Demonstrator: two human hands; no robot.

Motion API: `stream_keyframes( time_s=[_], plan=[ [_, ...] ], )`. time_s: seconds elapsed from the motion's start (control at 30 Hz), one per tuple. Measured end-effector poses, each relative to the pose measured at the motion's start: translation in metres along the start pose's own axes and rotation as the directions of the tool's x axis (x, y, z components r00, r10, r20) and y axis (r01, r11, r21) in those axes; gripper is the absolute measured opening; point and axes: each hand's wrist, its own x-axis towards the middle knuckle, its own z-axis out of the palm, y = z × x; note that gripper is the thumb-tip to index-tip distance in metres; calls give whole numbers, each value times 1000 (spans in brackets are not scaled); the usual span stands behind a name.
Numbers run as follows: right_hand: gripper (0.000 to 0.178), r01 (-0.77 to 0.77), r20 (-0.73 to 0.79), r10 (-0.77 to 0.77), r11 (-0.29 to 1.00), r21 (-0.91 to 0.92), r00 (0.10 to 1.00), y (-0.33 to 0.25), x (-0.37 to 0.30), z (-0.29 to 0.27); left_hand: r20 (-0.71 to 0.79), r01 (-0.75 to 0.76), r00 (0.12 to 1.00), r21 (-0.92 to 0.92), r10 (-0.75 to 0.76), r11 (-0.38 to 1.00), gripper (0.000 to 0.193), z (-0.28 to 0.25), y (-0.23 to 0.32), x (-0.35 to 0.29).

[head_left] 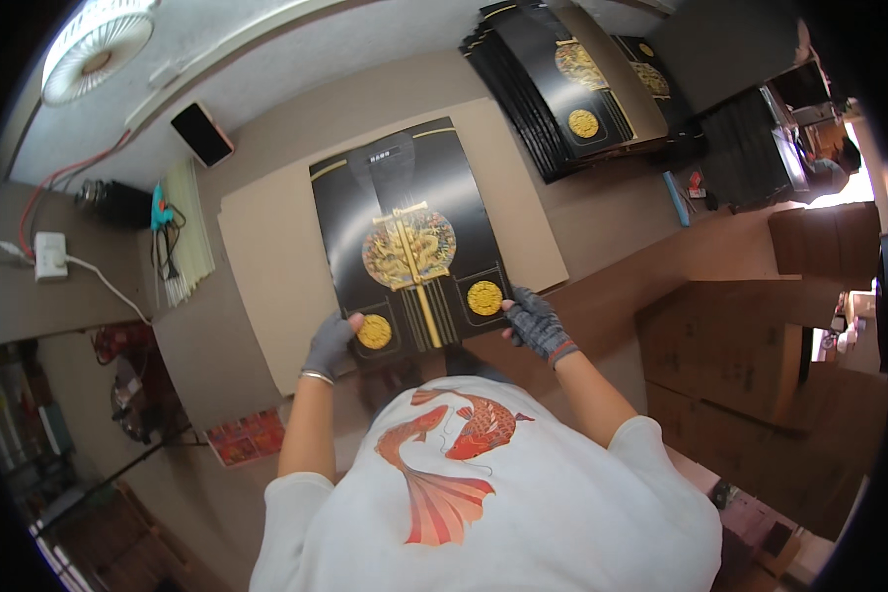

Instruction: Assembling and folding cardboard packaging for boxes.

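Note:
A glossy black printed cardboard panel with a gold dragon medallion and two gold discs is in front of me. Its far part lies over a plain tan cardboard sheet on the table. My left hand, in a grey fingerless glove, grips the panel's near left corner. At the near right corner my right hand, in a dark patterned glove, pinches the edge between thumb and fingers. The panel's near edge reaches past the table edge toward my body.
Similar black panels are stacked at the back right. A blue tool lies beside them. At the left are a phone, a teal glue gun, pale sticks and a white adapter. Cardboard boxes stand at right; a person is far off.

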Motion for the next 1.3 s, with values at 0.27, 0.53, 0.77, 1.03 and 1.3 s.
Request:
stream_keyframes(
  time_s=[0.27,0.53,0.77,1.03,1.3],
  plan=[
    [38,575,-617,-496,814,-85,611,-120,-2,-208,332,-255,910,-21,247,967,59,204,149,31],
    [30,307,-624,-309,945,-114,718,-156,124,-412,563,-337,809,207,170,919,54,246,158,48],
    [24,195,-733,-299,954,-227,611,-128,264,-444,-95,-27,994,221,49,975,47,99,54,20],
    [49,190,-699,-351,935,-300,623,-189,190,-364,-594,307,649,777,476,550,66,-43,16,-62],
    [47,329,-147,-582,630,-703,800,-17,112,-184,-738,452,592,636,324,625,99,-66,4,-75]
  ],
)
